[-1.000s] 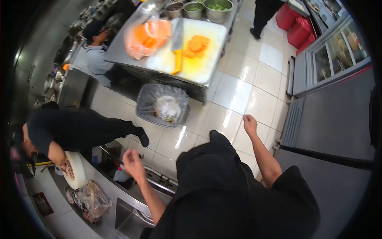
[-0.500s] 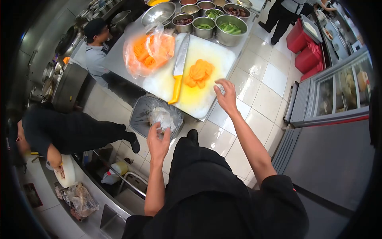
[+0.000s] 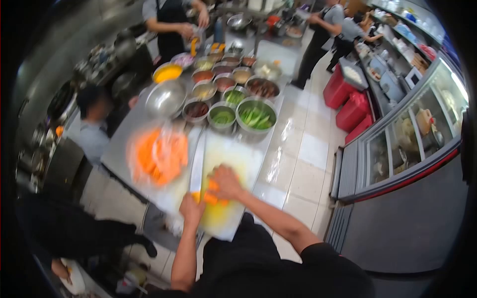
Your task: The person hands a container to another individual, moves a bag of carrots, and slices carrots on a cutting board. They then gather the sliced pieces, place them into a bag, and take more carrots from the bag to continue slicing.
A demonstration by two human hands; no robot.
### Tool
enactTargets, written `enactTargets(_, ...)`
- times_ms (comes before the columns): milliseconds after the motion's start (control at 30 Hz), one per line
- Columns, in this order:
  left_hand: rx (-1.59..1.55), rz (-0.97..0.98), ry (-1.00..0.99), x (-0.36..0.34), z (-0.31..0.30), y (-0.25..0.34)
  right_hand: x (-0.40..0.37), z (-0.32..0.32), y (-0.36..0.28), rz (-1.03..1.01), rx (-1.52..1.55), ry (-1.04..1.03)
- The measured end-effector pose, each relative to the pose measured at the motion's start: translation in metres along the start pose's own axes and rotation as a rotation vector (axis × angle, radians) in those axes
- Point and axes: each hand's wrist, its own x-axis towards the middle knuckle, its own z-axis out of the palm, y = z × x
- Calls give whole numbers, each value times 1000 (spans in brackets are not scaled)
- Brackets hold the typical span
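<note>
My left hand is wrapped round the yellow handle of a large knife, whose blade points away from me along the left part of the white cutting board. My right hand lies over the pile of orange slices on the board, its fingers blurred and partly spread. Left of the knife, a clear plastic bag holds more orange pieces. Yellow juice stains the board.
Metal bowls stand behind the board, one with green vegetables and an empty-looking one. A lined bin is below the table's near edge. Co-workers stand left and beyond. Red bins and a glass-fronted fridge are at right.
My left hand has moved from above the bin to the knife handle. My right hand has come from beside the board onto the orange slices. The view has tilted up, showing more bowls and people.
</note>
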Motion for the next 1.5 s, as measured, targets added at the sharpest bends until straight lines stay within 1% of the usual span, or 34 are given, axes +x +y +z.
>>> enactTargets(100, 77, -122, -38, -1, -11, 15, 2, -2, 6, -74, 127, -67)
enactTargets(133, 76, -124, -18, -1, -14, 20, 3, -8, 6, -93, 159, -101)
enactTargets(167, 36, -231, -35, -1, -16, 24, 4, -10, 8, -108, 159, -91)
enactTargets(200, 0, -339, -58, -3, -18, 27, 4, -9, 9, -114, 202, -142)
enactTargets(233, 5, -339, -47, -7, -20, 29, 4, -9, 11, -118, 243, -195)
enactTargets(300, -83, -410, -14, -18, -24, 33, 2, -12, 8, -132, 230, -169)
enactTargets(400, -80, -450, 0, -45, -33, 43, 0, -14, 4, -142, 209, -164)
enactTargets(567, -94, -476, 7, -85, -27, 46, -4, -12, 5, -161, 183, -186)
enactTargets(633, -100, -478, 13, -91, -24, 49, -9, -8, 7, -202, 236, -99)
enactTargets(700, -23, -470, -36, -96, -23, 47, -9, -10, 10, -212, 221, -94)
enactTargets(733, -41, -425, -41, -95, -22, 43, -8, -10, 9, -237, 213, -95)
enactTargets(767, -56, -406, -48, -94, -23, 36, -3, -11, 9, -209, 197, -200)
enactTargets(800, -4, -414, -112, -92, -20, 24, 2, -11, 8, -195, 191, -322)
enactTargets(833, -63, -424, -140, -91, -27, 27, -2, -13, 8, -219, 196, -207)
enactTargets(900, -75, -381, -157, -98, -23, 14, -6, -18, 9, -207, 250, -233)
enactTargets(967, -179, -423, -170, -105, -26, 16, -12, -9, 16, -243, 273, -170)
enactTargets(1000, -209, -431, -123, -111, -28, 20, -15, -13, 14, -264, 297, -195)
enactTargets(1067, -237, -475, -112, -122, -30, 23, -13, -36, 10, -269, 267, -135)
enactTargets(1100, -263, -484, -110, -122, -30, 22, -10, -40, 6, -282, 270, -144)
enactTargets(1167, -274, -508, -90, -127, -32, 19, -10, -46, -2, -270, 213, -43)
enactTargets(1300, -281, -523, -69, -132, -34, 17, -7, -37, -3, -347, 168, -90)
enactTargets(1367, -279, -519, -69, -135, -34, 18, -6, -29, 5, -401, 155, -168)
enactTargets(1500, -267, -474, -124, -139, -32, 30, -5, -23, 14, -446, 145, -137)
